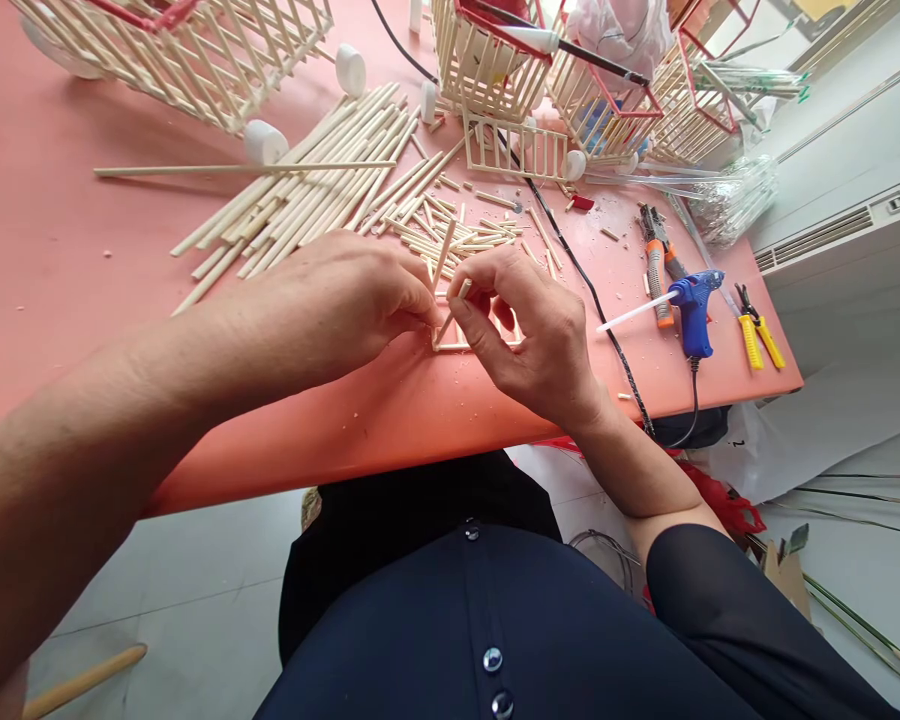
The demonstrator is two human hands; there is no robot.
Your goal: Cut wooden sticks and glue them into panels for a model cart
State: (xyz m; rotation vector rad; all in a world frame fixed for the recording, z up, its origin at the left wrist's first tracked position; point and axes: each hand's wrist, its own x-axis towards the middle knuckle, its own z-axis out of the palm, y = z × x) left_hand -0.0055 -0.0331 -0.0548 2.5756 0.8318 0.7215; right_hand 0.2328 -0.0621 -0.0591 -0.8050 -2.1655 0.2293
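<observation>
Near the table's front edge lies a small ladder-like frame of thin wooden sticks (461, 346), partly covered by my hands. My right hand (529, 325) pinches a short wooden stick (454, 310) between thumb and finger, tilted over the frame's left end. Close against that end, my left hand (379, 295) has its fingertips pressed together; what they grip is hidden. Another short stick (444, 252) slants upward just behind the fingertips, and I cannot tell whether the left hand touches it. Behind both hands is a scatter of cut stick pieces (487, 232).
Long wooden sticks (322, 180) lie piled behind my left hand. Stick-built baskets with white wheels (266, 142) line the back. To the right are a blue glue gun (694, 310), orange-grey pliers (656, 265), yellow-handled cutters (754, 335) and a black cable (581, 275).
</observation>
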